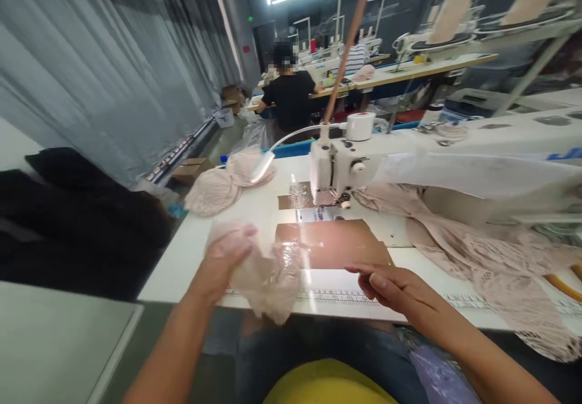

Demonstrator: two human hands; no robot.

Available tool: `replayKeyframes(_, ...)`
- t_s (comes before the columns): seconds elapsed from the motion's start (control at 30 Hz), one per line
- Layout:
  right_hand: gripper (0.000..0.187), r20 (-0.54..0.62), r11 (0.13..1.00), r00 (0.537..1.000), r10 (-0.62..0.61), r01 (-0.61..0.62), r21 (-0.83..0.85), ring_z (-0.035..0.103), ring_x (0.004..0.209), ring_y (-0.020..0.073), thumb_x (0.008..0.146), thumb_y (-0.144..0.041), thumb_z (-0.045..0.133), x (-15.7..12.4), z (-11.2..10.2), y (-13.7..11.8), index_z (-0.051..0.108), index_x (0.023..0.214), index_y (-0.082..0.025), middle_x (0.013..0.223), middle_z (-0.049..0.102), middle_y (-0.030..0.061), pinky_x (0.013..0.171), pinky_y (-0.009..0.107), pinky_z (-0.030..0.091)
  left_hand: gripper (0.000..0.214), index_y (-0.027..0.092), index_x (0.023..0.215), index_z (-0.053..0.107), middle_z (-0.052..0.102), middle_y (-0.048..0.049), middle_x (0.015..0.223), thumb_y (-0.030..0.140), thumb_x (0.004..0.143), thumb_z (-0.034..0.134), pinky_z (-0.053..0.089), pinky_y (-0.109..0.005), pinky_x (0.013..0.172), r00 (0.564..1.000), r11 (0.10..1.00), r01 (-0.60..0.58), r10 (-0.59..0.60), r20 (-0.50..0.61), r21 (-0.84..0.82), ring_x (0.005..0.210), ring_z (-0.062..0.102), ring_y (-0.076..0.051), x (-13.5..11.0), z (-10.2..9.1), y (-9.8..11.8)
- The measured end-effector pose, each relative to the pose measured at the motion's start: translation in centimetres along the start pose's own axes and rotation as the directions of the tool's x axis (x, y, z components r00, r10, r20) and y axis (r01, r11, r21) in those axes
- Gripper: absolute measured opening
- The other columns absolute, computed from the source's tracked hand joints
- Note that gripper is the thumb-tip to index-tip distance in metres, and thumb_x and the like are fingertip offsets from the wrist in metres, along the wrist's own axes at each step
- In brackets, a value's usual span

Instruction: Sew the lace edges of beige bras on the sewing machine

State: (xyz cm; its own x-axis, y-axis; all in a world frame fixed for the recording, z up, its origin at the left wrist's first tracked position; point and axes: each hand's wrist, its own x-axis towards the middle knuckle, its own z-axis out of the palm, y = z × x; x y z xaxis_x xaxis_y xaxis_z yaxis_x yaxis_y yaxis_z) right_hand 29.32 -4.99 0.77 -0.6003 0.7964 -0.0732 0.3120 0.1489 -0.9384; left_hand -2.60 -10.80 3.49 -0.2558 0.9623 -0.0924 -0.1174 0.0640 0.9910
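My left hand (230,255), blurred by motion, is closed on a pale beige fabric piece (268,279) that hangs down over the table's front edge. Part of that piece looks lacy. My right hand (393,289) hovers over the front of the table, its fingers drawn together and the index finger pointing left. Whether anything small sits in its grip is hidden. Between and beyond both hands stands the white sewing machine head (325,170), with a brown plate (334,243) in front of its needle area.
Beige moulded cups (213,191) lie at the table's back left. Lace fabric (495,258) is heaped on the right under the machine arm. A printed ruler (336,296) runs along the front edge. A person in black (291,97) sits at another table ahead.
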Motion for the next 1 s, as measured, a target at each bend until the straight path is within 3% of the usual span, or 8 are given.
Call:
replayKeyframes(0.1, 0.048, 0.113, 0.996, 0.993, -0.04, 0.049, -0.075, 0.058, 0.082, 0.0224, 0.088, -0.054, 0.046, 2.5, 1.9, -2.6, 0.065, 0.117, -0.021, 0.089, 0.065, 0.0082, 0.074, 0.032, 0.047, 0.056, 0.017, 0.119, 0.06, 0.068, -0.005, 0.091, 0.037, 0.069, 0.077, 0.049, -0.026, 0.074, 0.954, 0.982, 0.161, -0.18, 0.24, 0.097, 0.084, 0.063, -0.019, 0.2, -0.1, -1.4)
replayKeyframes(0.27, 0.042, 0.258, 0.989, 0.955, -0.147, 0.14, 0.043, 0.052, 0.069, 0.0162, 0.086, -0.051, 0.051, 6.8, 5.4, -4.1, 0.068, 0.1, -0.014, 0.075, 0.058, 0.004, 0.064, 0.027, 0.042, 0.042, 0.013, 0.107, 0.063, 0.065, -0.0064, 0.094, 0.036, 0.073, 0.074, 0.047, -0.025, 0.073, 0.865, 0.986, 0.127, -0.163, 0.474, 0.107, 0.082, 0.061, -0.018, -0.5, 0.5, -1.8)
replayKeyframes(0.47, 0.043, 0.322, 0.969, 0.921, -0.221, 0.168, 0.183, 0.035, 0.058, 0.0097, 0.086, -0.051, 0.052, 8.4, 7.5, -4.2, 0.05, 0.062, -0.015, 0.061, 0.037, -0.0029, 0.052, 0.023, 0.027, 0.037, 0.014, 0.108, 0.063, 0.065, -0.0033, 0.088, 0.03, 0.076, 0.071, 0.045, -0.022, 0.068, 0.796, 0.989, 0.108, -0.144, 0.588, 0.096, 0.075, 0.059, -0.014, -0.4, 0.2, -1.5)
replayKeyframes(0.63, 0.047, 0.317, 0.939, 0.936, -0.151, 0.036, 0.342, 0.026, 0.049, 0.0065, 0.082, -0.053, 0.058, 8.3, 8.2, -3.8, 0.042, 0.057, -0.016, 0.055, 0.03, -0.0055, 0.046, 0.023, 0.017, 0.046, 0.016, 0.121, 0.058, 0.066, -0.0062, 0.1, 0.029, 0.078, 0.069, 0.047, -0.025, 0.077, 0.762, 0.992, 0.076, -0.121, 0.637, 0.098, 0.085, 0.061, -0.017, 0.0, 0.2, -1.8)
replayKeyframes(0.77, 0.044, 0.344, 0.894, 0.938, -0.054, -0.108, 0.435, 0.02, 0.044, 0.0045, 0.081, -0.055, 0.058, 8.1, 8.2, -3.5, 0.05, 0.066, -0.015, 0.053, 0.032, -0.0069, 0.043, 0.022, 0.013, 0.054, 0.017, 0.126, 0.055, 0.065, -0.0084, 0.109, 0.031, 0.076, 0.071, 0.048, -0.028, 0.08, 0.764, 0.984, -0.001, -0.116, 0.635, 0.18, 0.093, 0.062, -0.021, 0.3, 0.1, -2.2)
replayKeyframes(0.87, 0.043, 0.316, 0.956, 0.947, -0.058, -0.038, 0.29, 0.031, 0.044, 0.0069, 0.084, -0.056, 0.053, 7.4, 6.7, -3.0, 0.061, 0.077, -0.014, 0.054, 0.041, -0.0039, 0.043, 0.021, 0.023, 0.058, 0.017, 0.128, 0.054, 0.064, -0.0099, 0.115, 0.031, 0.075, 0.072, 0.049, -0.03, 0.083, 0.772, 0.966, -0.044, -0.13, 0.622, 0.256, 0.099, 0.061, -0.023, 0.6, -0.9, -1.3)
replayKeyframes(0.93, 0.04, 0.239, 0.997, 0.968, -0.077, 0.076, 0.016, 0.051, 0.059, 0.0138, 0.087, -0.052, 0.05, 6.4, 4.8, -1.8, 0.068, 0.087, -0.016, 0.067, 0.057, 0.0032, 0.054, 0.025, 0.039, 0.051, 0.016, 0.122, 0.059, 0.067, -0.0095, 0.108, 0.033, 0.076, 0.071, 0.049, -0.028, 0.078, 0.799, 0.947, -0.053, -0.151, 0.582, 0.318, 0.091, 0.063, -0.022, 0.9, -2.3, 0.0)
replayKeyframes(1.0, 0.036, 0.098, 0.927, 0.985, -0.141, 0.166, -0.336, 0.059, 0.086, 0.0227, 0.09, -0.047, 0.048, 5.2, 2.4, 0.3, 0.068, 0.104, -0.021, 0.092, 0.066, 0.0085, 0.075, 0.033, 0.046, 0.042, 0.015, 0.114, 0.063, 0.069, -0.0081, 0.096, 0.036, 0.078, 0.068, 0.049, -0.024, 0.07, 0.859, 0.923, -0.07, -0.137, 0.494, 0.379, 0.08, 0.064, -0.018, 1.2, -4.2, 1.5)
